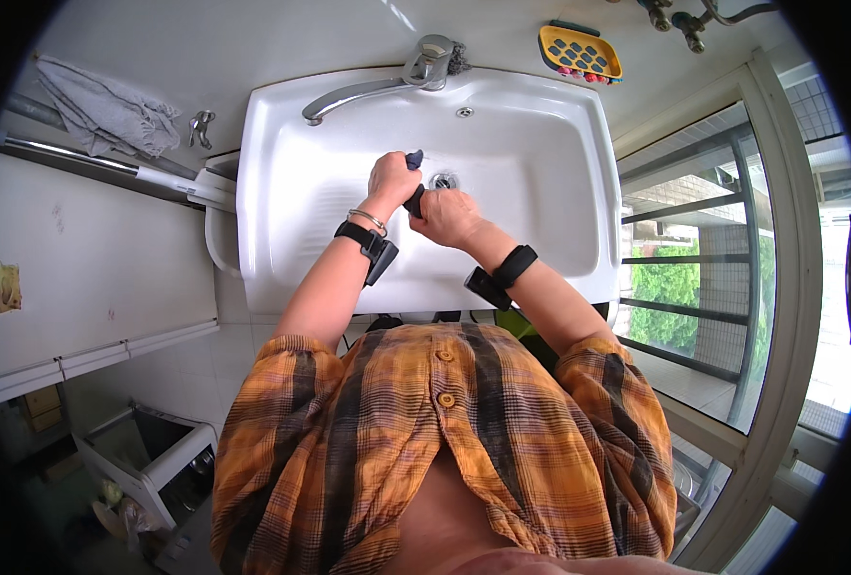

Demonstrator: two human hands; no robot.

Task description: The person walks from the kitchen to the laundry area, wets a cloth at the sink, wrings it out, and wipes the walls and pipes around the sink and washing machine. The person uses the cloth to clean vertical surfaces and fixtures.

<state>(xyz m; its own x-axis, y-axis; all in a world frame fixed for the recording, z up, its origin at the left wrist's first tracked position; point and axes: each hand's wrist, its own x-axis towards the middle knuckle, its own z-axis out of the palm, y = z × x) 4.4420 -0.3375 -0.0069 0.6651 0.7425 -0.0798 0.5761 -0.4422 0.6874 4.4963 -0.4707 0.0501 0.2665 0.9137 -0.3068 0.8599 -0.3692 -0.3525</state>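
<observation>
Over a white ceramic sink (555, 194), a small dark cloth (414, 201) is bunched between both fists. My left hand (394, 178) grips its upper part, with a dark end sticking out above the fingers. Just below and to the right, my right hand (445, 215) is closed around the lower part. Most of the cloth is hidden in the fists, so its kind cannot be told. The metal drain (444, 182) lies right beside the hands. Behind them, the chrome faucet (360, 93) has its spout swung to the left; no running water is visible.
A yellow soap dish (580, 53) hangs on the wall at the back right. A grey towel (105, 108) hangs at the back left near a small metal tap (201, 129). To the right is a barred window (691, 266); a white panel (94, 266) is at the left.
</observation>
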